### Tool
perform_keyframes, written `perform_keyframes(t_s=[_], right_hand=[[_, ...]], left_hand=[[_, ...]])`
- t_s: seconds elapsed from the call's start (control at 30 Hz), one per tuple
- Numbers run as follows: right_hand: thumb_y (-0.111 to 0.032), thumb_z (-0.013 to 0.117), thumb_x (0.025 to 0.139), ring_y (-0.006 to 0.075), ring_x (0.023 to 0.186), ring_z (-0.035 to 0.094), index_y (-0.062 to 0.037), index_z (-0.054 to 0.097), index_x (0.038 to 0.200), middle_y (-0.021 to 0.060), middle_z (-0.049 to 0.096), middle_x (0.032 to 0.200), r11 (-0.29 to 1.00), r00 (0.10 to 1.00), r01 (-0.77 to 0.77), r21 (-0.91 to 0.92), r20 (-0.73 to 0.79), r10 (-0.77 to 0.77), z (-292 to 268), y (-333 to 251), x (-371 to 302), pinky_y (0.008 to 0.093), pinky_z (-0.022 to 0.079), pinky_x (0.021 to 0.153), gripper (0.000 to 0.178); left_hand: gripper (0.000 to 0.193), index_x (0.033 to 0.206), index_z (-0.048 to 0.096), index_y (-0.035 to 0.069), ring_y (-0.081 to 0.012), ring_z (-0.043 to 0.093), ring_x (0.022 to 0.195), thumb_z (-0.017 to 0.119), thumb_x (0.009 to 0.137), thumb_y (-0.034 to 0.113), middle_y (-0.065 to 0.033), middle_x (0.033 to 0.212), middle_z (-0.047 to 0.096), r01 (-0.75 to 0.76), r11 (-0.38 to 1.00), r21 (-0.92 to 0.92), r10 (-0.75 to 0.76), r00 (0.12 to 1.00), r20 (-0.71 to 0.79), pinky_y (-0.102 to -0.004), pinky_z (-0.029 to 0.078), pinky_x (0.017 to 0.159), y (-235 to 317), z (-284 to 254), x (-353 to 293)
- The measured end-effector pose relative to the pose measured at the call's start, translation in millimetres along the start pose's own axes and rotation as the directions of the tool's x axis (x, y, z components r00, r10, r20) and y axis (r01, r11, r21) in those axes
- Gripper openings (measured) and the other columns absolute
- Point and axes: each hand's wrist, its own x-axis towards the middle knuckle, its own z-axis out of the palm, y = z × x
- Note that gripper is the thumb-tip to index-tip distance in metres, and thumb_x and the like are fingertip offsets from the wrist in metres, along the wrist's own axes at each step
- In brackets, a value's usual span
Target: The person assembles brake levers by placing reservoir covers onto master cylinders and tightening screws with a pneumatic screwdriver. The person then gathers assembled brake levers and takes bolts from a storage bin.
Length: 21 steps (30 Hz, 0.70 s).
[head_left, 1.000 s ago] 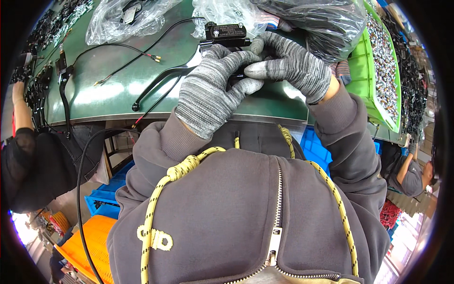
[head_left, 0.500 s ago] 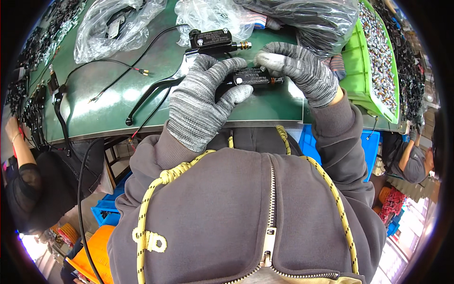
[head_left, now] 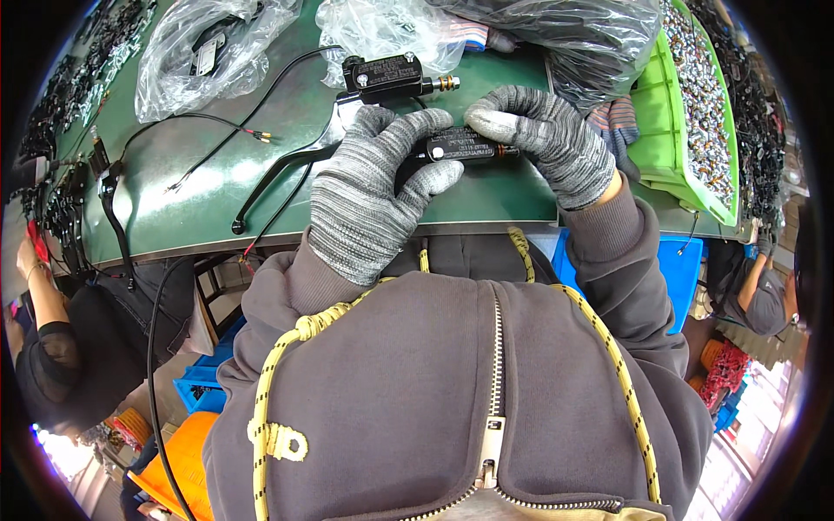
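My left hand (head_left: 360, 195), in a grey knitted glove, is closed around a black brake master cylinder (head_left: 465, 148). Thumb and fingers grip its left end, and its coppery tip points right. My right hand (head_left: 556, 143), gloved alike, pinches at the far edge of that cylinder's cover. Whatever lies between those fingertips is hidden. Just beyond my left hand a second brake master cylinder (head_left: 391, 76) rests on the green table (head_left: 512, 191). A black brake lever (head_left: 278, 178) reaches out left from under my left hand; which cylinder bears it I cannot tell.
Clear plastic bags (head_left: 213, 56) and a dark bag (head_left: 582, 43) lie at the back. A green bin (head_left: 660, 130) of small metal parts stands right, by a striped glove (head_left: 617, 126). Cables and more levers (head_left: 109, 187) lie left. Other people work at both sides.
My right hand has shifted slightly toward me, its fingers now over the cover's far edge, hiding the screw there. The held cylinder has barely moved. The person at left has moved a hand.
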Motion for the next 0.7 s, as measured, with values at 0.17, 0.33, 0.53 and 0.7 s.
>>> perform_keyframes(t_s=[0.17, 0.33, 0.53, 0.7], right_hand=[[-0.024, 0.075, 0.087, 0.0085, 0.087, 0.063, -0.0051, 0.074, 0.102, 0.0012, 0.071, 0.091, 0.998, 1.000, 0.020, 0.057, -0.019, -0.019, 4, 4, -6, 0.0234, 0.050, 0.080, 0.024], [-0.021, 0.074, 0.089, 0.0088, 0.090, 0.063, -0.0045, 0.073, 0.104, 0.0015, 0.071, 0.095, 0.990, 0.996, 0.082, 0.111, -0.054, -0.076, 12, 4, -13, 0.0241, 0.050, 0.083, 0.023], [-0.021, 0.073, 0.089, 0.0092, 0.090, 0.063, -0.0042, 0.071, 0.104, 0.0018, 0.070, 0.095, 0.981, 0.992, 0.117, 0.152, -0.072, -0.107, 16, 10, -9, 0.0234, 0.049, 0.083, 0.023], [-0.021, 0.073, 0.089, 0.0085, 0.089, 0.061, -0.0048, 0.069, 0.102, 0.0009, 0.068, 0.094, 0.971, 0.984, 0.176, 0.161, -0.056, -0.169, 15, 15, -11, 0.0229, 0.049, 0.082, 0.021]], left_hand=[[0.042, 0.122, 0.062, 0.001, -0.0197, 0.060, 0.108, 0.077, 0.085, 0.013, -0.0095, 0.114, 0.053, 0.007, 0.983, 0.181, -0.013, 0.999, 0.031, -0.0315, 0.051, 0.093, 11, -4, 0], [0.035, 0.123, 0.062, 0.003, -0.0166, 0.058, 0.106, 0.070, 0.090, 0.015, -0.0084, 0.121, 0.055, -0.187, 0.981, 0.043, 0.189, 0.982, -0.027, -0.0293, 0.050, 0.089, -2, -1, -2], [0.032, 0.126, 0.058, -0.001, -0.0165, 0.059, 0.111, 0.058, 0.100, 0.018, -0.0118, 0.119, 0.063, 0.164, 0.933, -0.320, -0.130, 0.984, 0.124, -0.0306, 0.048, 0.097, 21, -5, 4], [0.032, 0.125, 0.062, 0.004, -0.0115, 0.058, 0.105, 0.056, 0.098, 0.022, -0.0042, 0.116, 0.063, 0.235, 0.857, -0.459, -0.180, 0.970, 0.161, -0.0256, 0.047, 0.089, 21, -1, -1]])
